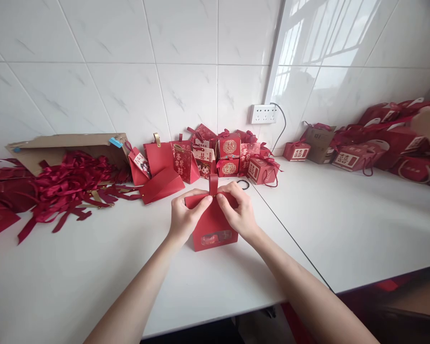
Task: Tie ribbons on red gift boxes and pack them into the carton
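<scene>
A red gift box (215, 222) with a small clear window low on its front stands upright on the white table before me. My left hand (189, 210) grips its top edge on the left, thumb on the front. On the right, my right hand (238, 208) pinches the same edge, its thumb close to the other. Between the two thumbs a dark red strap loop (213, 184) sticks up from the top. Through the window something red shows, too unclear to name. The fingers behind the box are hidden.
Red and patterned gift boxes (229, 148) stand along the tiled wall. At left, a cardboard box (71, 143) lies on its side, dark red ribbons (75, 179) spilling out. More red boxes (397, 134) are piled at right. A power strip (263, 114) is on the wall.
</scene>
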`<act>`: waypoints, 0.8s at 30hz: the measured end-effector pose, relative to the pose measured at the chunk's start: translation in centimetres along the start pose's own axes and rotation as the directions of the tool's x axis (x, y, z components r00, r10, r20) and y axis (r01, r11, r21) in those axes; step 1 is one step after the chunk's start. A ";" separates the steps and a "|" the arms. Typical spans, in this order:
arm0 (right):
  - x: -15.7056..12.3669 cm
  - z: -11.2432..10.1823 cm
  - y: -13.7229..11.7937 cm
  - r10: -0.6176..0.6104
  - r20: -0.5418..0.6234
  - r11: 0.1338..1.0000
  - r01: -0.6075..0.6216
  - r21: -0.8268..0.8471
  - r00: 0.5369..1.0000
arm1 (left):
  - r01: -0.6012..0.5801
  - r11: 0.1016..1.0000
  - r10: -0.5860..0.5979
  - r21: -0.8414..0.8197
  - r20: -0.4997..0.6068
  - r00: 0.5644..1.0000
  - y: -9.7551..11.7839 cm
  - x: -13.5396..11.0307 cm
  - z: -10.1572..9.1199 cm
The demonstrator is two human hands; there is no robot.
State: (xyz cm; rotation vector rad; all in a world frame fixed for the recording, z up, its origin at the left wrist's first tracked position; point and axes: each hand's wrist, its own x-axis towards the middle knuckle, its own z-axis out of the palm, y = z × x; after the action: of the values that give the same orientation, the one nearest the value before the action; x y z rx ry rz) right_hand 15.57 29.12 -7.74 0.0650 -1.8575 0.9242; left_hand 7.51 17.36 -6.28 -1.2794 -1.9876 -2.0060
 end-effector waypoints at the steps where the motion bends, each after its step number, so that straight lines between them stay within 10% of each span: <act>1: 0.0 0.0 0.0 -0.002 -0.003 1.000 0.002 -0.001 1.000 | -0.002 1.000 0.002 0.000 0.000 1.000 0.0 0.0 0.0; 24: 0.2 0.2 0.1 0.073 -0.009 0.997 -0.073 0.028 0.997 | -0.037 0.993 0.044 0.111 -0.061 0.997 -0.3 0.3 0.2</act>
State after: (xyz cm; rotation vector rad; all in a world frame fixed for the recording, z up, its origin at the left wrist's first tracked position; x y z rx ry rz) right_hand 15.30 29.09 -7.67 0.0089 -1.8481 0.9989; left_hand 7.31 17.74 -6.40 -1.2082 -1.9961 -1.8662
